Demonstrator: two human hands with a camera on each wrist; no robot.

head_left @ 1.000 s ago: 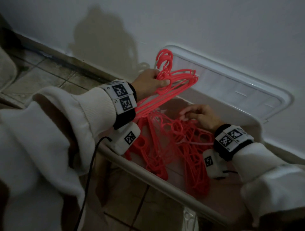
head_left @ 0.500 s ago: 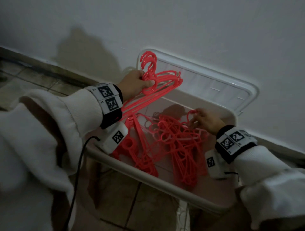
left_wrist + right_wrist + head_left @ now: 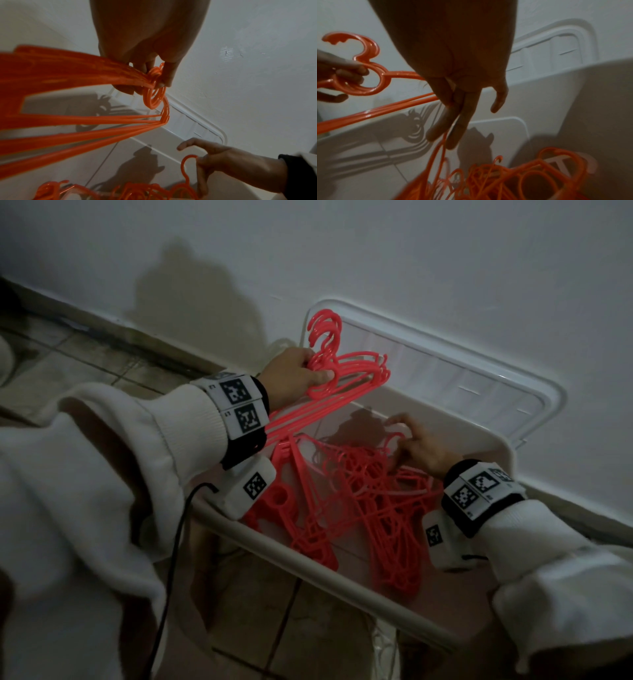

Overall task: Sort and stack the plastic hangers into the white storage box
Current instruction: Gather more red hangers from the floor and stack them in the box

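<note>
My left hand (image 3: 298, 378) grips a bunch of red-orange plastic hangers (image 3: 349, 371) at their necks, hooks up, above the back left of the white storage box (image 3: 308, 553). The wrist view shows its fingers curled round the necks (image 3: 154, 75). A tangled pile of hangers (image 3: 359, 501) lies inside the box. My right hand (image 3: 418, 446) is low in the box by the far wall, pinching the hook of one hanger (image 3: 186, 162) that rises from the pile. Its thin bar runs down past my fingers (image 3: 453, 121).
The box's clear lid (image 3: 462, 378) leans against the white wall behind it. Tiled floor (image 3: 257, 628) lies in front and to the left. A black cable (image 3: 171, 559) hangs from my left wrist across the box's near rim.
My right hand has moved from the pile's middle toward the box's far wall and lifted one hook. The left hand keeps its bunch in much the same place.
</note>
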